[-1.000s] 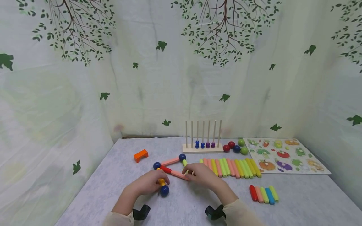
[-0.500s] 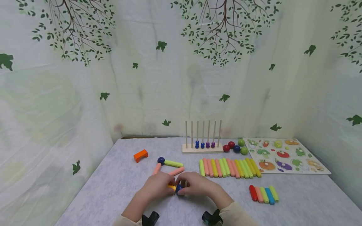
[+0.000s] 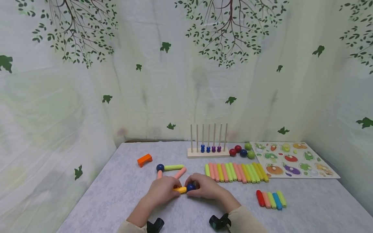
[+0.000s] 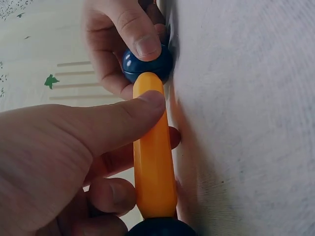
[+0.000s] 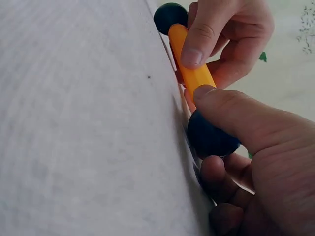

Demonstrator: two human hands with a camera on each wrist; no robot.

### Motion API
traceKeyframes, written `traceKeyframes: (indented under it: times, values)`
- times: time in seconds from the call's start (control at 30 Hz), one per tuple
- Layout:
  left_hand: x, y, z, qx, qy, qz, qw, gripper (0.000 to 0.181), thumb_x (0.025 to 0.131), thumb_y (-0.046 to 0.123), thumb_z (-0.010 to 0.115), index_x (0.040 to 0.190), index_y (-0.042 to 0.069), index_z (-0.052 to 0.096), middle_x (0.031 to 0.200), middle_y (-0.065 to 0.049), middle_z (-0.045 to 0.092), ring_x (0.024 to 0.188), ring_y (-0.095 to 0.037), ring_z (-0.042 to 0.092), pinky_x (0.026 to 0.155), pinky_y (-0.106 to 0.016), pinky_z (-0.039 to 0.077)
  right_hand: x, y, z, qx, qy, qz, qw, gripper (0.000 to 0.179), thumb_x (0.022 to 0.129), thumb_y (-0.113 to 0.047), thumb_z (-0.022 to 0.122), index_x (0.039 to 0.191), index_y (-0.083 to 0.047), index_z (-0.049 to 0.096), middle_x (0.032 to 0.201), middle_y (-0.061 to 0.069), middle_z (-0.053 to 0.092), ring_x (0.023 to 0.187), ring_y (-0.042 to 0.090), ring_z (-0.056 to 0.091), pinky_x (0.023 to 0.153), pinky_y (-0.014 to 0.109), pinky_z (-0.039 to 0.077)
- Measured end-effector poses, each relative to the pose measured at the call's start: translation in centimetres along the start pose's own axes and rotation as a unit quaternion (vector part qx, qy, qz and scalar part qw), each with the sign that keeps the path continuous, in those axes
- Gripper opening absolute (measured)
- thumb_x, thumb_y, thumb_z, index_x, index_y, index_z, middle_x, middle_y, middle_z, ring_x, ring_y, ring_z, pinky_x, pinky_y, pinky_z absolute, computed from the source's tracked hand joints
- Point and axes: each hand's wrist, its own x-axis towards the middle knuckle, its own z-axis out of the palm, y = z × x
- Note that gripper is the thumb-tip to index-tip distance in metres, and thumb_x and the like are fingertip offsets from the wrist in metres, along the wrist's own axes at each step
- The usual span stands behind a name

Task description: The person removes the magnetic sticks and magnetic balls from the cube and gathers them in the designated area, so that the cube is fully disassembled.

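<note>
My left hand (image 3: 164, 188) grips a yellow-orange rod (image 4: 153, 162) between thumb and fingers, close over the table. With thumb and fingers my right hand (image 3: 206, 186) holds the dark blue ball (image 3: 190, 187) at the rod's right end. A second dark blue ball (image 5: 171, 18) sits at the rod's other end, hidden by the left hand in the head view. Beyond the left hand, another blue ball (image 3: 160, 167) joins a light green rod (image 3: 174, 167) and a pink rod (image 3: 159, 174). A further pink rod (image 3: 181, 172) slants out from behind the left hand.
Right of the hands lies a row of pink, green and yellow rods (image 3: 237, 173), with a smaller coloured group (image 3: 271, 200) nearer. At the back stand a pegged bead rack (image 3: 208, 155), several loose balls (image 3: 243, 153) and a vegetable picture board (image 3: 294, 161). An orange block (image 3: 144, 160) lies left.
The joined rods have turned, and the yellow-orange rod has swung right to lie nearly sideways. My right hand has left the pink and green rods and taken hold of the blue ball.
</note>
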Motion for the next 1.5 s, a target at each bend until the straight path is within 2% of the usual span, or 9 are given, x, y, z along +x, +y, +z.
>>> traceKeyframes:
  times: [0.1, 0.4, 0.57, 0.73, 0.97, 1.07, 1.2, 1.33, 1.5]
  values:
    - [0.3, -0.1, -0.1, -0.005, 0.000, 0.002, 1.0000, 0.013, 0.084, 0.029, 0.080, 0.096, 0.024, 0.078, 0.081, 0.016, 0.068, 0.066, -0.003, 0.051, 0.060, -0.029, 0.044, 0.0, 0.3, -0.1, -0.004, 0.007, -0.001, 1.0000, 0.020, 0.090, -0.039, 0.073, 0.108, -0.035, 0.067, 0.100, -0.014, 0.061, 0.087, 0.006, 0.054, 0.077, 0.023, 0.045]
    - [0.7, -0.3, -0.1, -0.026, -0.008, 0.018, 0.9995, 0.013, 0.084, 0.029, 0.080, 0.097, 0.024, 0.077, 0.084, 0.016, 0.069, 0.071, -0.002, 0.054, 0.067, -0.030, 0.047, -0.1, 0.5, -0.4, 0.011, 0.000, -0.007, 0.9999, 0.023, 0.089, -0.030, 0.072, 0.111, -0.037, 0.068, 0.101, -0.014, 0.062, 0.089, 0.007, 0.054, 0.078, 0.023, 0.045]
    - [0.7, -0.5, -0.2, -0.038, -0.011, 0.035, 0.9986, 0.014, 0.084, 0.029, 0.080, 0.097, 0.025, 0.077, 0.086, 0.017, 0.071, 0.076, -0.001, 0.058, 0.072, -0.031, 0.049, -0.2, 0.3, -0.4, 0.029, 0.003, -0.001, 0.9996, 0.021, 0.092, -0.023, 0.062, 0.109, -0.033, 0.069, 0.103, -0.013, 0.064, 0.090, 0.008, 0.055, 0.079, 0.026, 0.044]
    - [0.6, -1.2, -0.1, -0.057, -0.025, 0.035, 0.9975, 0.013, 0.085, 0.032, 0.079, 0.096, 0.026, 0.077, 0.085, 0.018, 0.070, 0.072, -0.001, 0.057, 0.070, -0.028, 0.047, -0.2, -0.1, -0.2, 0.058, 0.007, 0.023, 0.9980, 0.021, 0.095, -0.022, 0.054, 0.108, -0.031, 0.068, 0.101, -0.010, 0.065, 0.085, 0.010, 0.057, 0.073, 0.028, 0.044]
    - [0.4, -1.9, 0.4, -0.087, -0.034, 0.031, 0.9952, 0.015, 0.085, 0.035, 0.079, 0.098, 0.028, 0.077, 0.083, 0.020, 0.068, 0.068, -0.001, 0.055, 0.068, -0.025, 0.044, -0.3, -0.8, -0.5, 0.097, 0.016, 0.060, 0.9933, 0.019, 0.097, -0.035, 0.064, 0.114, -0.026, 0.062, 0.099, -0.007, 0.064, 0.082, 0.013, 0.059, 0.068, 0.026, 0.048]
    - [0.4, -2.0, 0.6, -0.094, -0.026, 0.038, 0.9945, 0.016, 0.085, 0.035, 0.079, 0.100, 0.029, 0.077, 0.085, 0.020, 0.069, 0.069, -0.001, 0.055, 0.068, -0.025, 0.045, -0.6, -1.1, -1.6, 0.117, 0.051, 0.063, 0.9898, 0.025, 0.093, -0.035, 0.071, 0.113, -0.023, 0.061, 0.100, -0.003, 0.065, 0.081, 0.017, 0.059, 0.067, 0.028, 0.051]
    - [0.6, -1.9, 0.8, -0.097, -0.016, 0.046, 0.9941, 0.017, 0.085, 0.036, 0.079, 0.101, 0.030, 0.077, 0.087, 0.021, 0.070, 0.071, 0.001, 0.056, 0.070, -0.024, 0.046, -1.0, -0.4, -4.0, 0.108, 0.140, 0.088, 0.9803, 0.028, 0.090, -0.030, 0.075, 0.114, -0.025, 0.061, 0.108, 0.001, 0.066, 0.084, 0.018, 0.058, 0.067, 0.028, 0.051]
    - [0.7, -1.9, 1.0, -0.093, -0.010, 0.047, 0.9945, 0.015, 0.085, 0.036, 0.079, 0.100, 0.030, 0.077, 0.086, 0.021, 0.069, 0.070, 0.001, 0.055, 0.069, -0.023, 0.045, -1.4, 2.0, -7.0, 0.090, 0.222, 0.160, 0.9575, 0.032, 0.092, -0.024, 0.073, 0.122, -0.025, 0.063, 0.120, 0.005, 0.065, 0.098, 0.021, 0.059, 0.076, 0.032, 0.054]
    - [0.6, -2.0, 0.8, -0.082, -0.011, 0.045, 0.9955, 0.014, 0.085, 0.035, 0.079, 0.097, 0.030, 0.076, 0.085, 0.021, 0.068, 0.069, 0.001, 0.054, 0.068, -0.024, 0.045, -1.9, 5.6, -10.4, 0.051, 0.274, 0.233, 0.9315, 0.041, 0.095, -0.021, 0.068, 0.133, -0.011, 0.054, 0.131, 0.019, 0.060, 0.116, 0.034, 0.058, 0.096, 0.048, 0.052]
